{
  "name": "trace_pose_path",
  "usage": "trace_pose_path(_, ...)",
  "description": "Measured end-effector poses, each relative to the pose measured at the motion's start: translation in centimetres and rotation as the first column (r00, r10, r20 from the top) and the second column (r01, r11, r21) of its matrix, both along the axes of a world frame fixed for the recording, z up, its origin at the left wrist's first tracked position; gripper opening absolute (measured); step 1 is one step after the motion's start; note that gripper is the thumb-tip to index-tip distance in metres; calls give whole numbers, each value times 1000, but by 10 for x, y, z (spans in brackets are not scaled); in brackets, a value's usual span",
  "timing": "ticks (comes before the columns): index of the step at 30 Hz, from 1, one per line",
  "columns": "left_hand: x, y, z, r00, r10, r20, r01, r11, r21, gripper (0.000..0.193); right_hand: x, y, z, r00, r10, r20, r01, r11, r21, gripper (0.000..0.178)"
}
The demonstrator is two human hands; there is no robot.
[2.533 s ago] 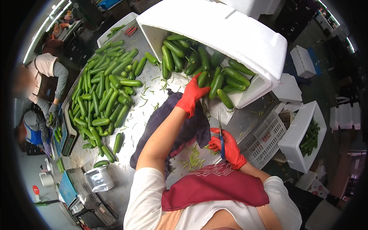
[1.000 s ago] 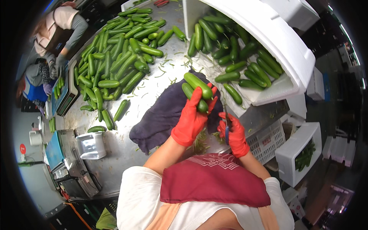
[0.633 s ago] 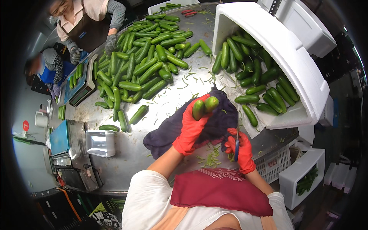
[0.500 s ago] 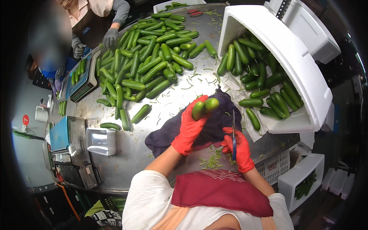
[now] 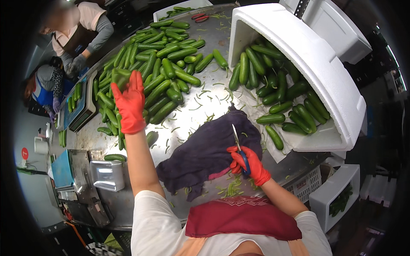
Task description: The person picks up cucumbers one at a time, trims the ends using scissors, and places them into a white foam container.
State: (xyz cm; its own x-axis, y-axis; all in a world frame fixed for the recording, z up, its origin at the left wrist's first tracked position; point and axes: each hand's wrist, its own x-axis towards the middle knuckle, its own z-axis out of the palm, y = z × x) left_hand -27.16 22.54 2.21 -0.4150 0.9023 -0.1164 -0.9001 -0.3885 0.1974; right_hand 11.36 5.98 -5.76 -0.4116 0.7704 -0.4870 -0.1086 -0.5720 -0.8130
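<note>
Left hand point(image 5: 130, 103) now over cucumber pile point(image 5: 157, 68); cucumbers point(image 5: 122, 76) beside it blurred

The single view looks steeply down from head height above the near edge of the table point(image 5: 211, 42) and faces across it toward the far edge. It sits so close above the wearer's red apron point(image 5: 243, 217) and white shirt point(image 5: 154, 228) that they fill much of the bottom, while the left hand point(image 5: 130, 104) and right hand point(image 5: 252, 164) show farther out. The wide fisheye reach takes in a co-worker point(image 5: 87, 19) beyond the left edge and a foam box point(image 5: 294, 47) toward the right, straight lines bending near the dark rim.
</note>
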Motion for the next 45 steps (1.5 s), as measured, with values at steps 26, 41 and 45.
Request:
trace_pose_path(26,245,155,-24,-549,834,64,833,538,129,37,2,-14,5,999,-35,-15,37,992,118,30)
trace_pose_path(41,245,151,-12,-580,803,-138,814,572,-95,74,-1,-13,5,994,-94,-53,96,994,42,32)
trace_pose_path(45,252,148,-5,-617,777,-127,785,596,-171,69,-1,-15,4,993,-109,-36,111,993,49,32)
